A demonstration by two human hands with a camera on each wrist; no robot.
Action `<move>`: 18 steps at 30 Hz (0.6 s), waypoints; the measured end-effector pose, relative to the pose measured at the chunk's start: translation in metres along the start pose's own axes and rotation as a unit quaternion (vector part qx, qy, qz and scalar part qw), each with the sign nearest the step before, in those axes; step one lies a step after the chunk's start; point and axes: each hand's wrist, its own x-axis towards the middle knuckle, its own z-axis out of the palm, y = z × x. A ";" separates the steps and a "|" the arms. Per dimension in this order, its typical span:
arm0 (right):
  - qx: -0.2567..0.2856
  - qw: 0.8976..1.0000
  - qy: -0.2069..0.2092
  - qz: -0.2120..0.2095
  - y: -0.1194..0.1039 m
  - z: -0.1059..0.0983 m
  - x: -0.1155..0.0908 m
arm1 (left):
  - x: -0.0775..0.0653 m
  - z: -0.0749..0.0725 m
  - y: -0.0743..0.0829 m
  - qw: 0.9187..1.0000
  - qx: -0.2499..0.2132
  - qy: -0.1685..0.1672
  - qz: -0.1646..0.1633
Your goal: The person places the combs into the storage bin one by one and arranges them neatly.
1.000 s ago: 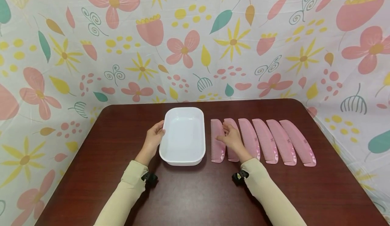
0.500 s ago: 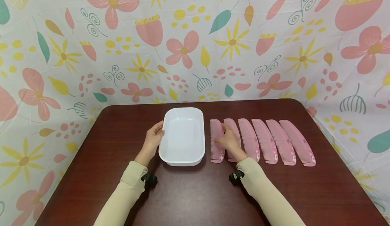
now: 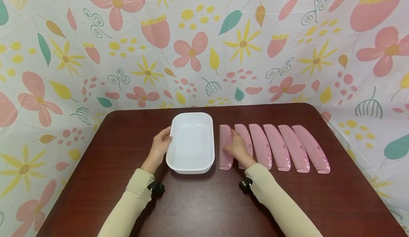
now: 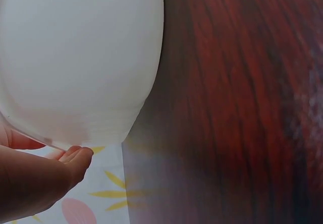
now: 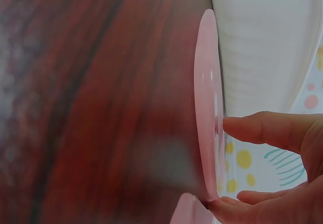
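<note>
A white rectangular tray (image 3: 191, 171) stands on the table, left of a row of pink combs. My left hand (image 3: 158, 147) holds its left rim, fingers curled at the edge; in the left wrist view, fingertips (image 4: 81, 156) press against the rim. My right hand (image 3: 237, 145) is at the leftmost pink comb (image 3: 225, 160), beside the tray. In the right wrist view, the thumb (image 5: 257, 128) lies against this comb (image 5: 206, 88) and other fingertips meet its far end, pinching it. Part of the second comb (image 3: 243, 134) is hidden under the right hand.
More pink combs, such as the third (image 3: 260, 143) and the rightmost (image 3: 311, 148), lie fanned to the right. The dark wooden table (image 3: 204, 208) ends at a back edge before a flower-patterned cloth (image 3: 204, 17). A black wrist camera (image 3: 156, 188) sits on the left wrist.
My right hand has moved slightly left, off the second comb onto the leftmost one, and closed on it. That comb has shifted slightly toward the tray. The left hand stays at the rim.
</note>
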 end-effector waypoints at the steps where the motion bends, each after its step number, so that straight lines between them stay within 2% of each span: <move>1: -0.001 1.000 0.000 -0.001 -0.001 0.000 0.000 | 0.000 0.000 0.000 1.000 0.000 0.000 -0.001; 18: -0.019 0.999 0.017 0.020 -0.007 0.008 -0.003 | 0.002 0.002 0.000 1.000 -0.002 0.002 -0.005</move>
